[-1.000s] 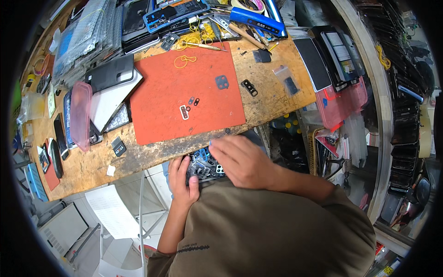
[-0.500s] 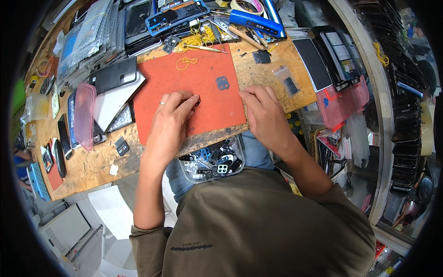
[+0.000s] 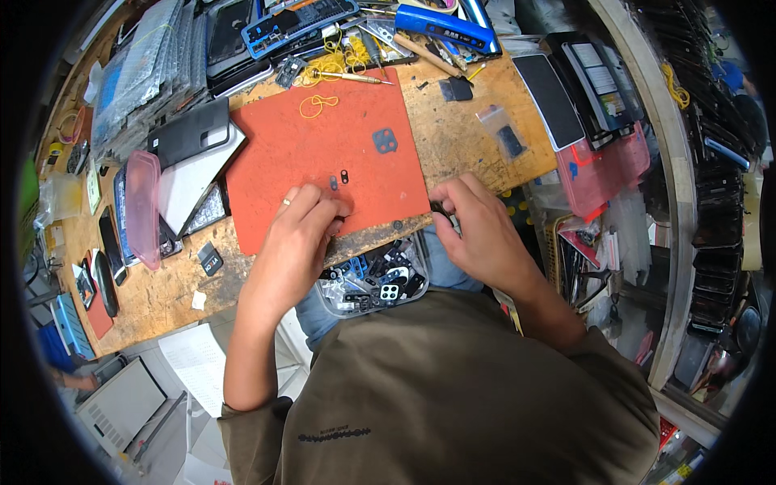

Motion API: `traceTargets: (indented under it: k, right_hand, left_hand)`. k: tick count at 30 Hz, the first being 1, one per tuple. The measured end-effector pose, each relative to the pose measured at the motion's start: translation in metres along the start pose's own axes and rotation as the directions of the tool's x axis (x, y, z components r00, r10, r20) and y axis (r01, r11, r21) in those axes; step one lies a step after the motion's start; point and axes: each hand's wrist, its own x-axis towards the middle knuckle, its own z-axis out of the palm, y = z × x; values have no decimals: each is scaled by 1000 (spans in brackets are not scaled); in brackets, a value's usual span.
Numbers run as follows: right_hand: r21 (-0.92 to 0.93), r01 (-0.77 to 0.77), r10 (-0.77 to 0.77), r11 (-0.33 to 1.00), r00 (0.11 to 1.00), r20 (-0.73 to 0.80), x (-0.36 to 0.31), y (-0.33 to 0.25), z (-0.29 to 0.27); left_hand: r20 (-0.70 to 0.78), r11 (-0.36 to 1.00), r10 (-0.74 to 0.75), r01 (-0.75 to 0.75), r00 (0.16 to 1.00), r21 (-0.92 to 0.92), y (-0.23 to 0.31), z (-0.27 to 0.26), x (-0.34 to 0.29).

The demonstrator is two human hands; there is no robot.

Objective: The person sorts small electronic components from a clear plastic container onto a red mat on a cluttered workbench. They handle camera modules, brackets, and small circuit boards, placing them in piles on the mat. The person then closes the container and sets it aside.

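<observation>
We see a worn wooden table (image 3: 137, 299) under bright, even light. Below it, the floor (image 3: 194, 356) is pale. On the right stands a crowded shelf (image 3: 711, 202).

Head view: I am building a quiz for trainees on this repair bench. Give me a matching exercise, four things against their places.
Things:
1. yellow rubber band
2. clear tray of small black parts
3. pink translucent phone case
4. blue tool

Places:
A. on the person's lap, below the bench edge
B. at the far edge of the bench
C. on the far part of the red mat
D. left of the red mat

Pairs: 1-C, 2-A, 3-D, 4-B
</observation>
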Motion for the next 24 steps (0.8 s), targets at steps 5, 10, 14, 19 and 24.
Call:
traceTargets:
  k: [5, 10, 14, 19, 24]
  right_hand:
    - [174, 42, -68, 984, 987, 147, -22, -19, 5]
    - [72, 234, -230, 970, 971, -64, -22, -24, 30]
    - [-93, 300, -311, 949, 937, -155, -12, -17, 40]
    - [-133, 327, -342, 935, 933, -110, -7, -17, 37]
    - [-194, 366, -390, 910, 915, -102, -12, -21, 36]
  left_hand:
    - [-78, 995, -48, 54, 996, 79, 10, 10, -24]
    - [-188, 984, -84, 111, 979, 140, 11, 18, -32]
    - [-188, 989, -86, 107, 978, 105, 10, 19, -38]
    - [-174, 973, -140, 103, 975, -206, 30, 24, -56]
    - [-149, 989, -133, 122, 980, -79, 45, 34, -63]
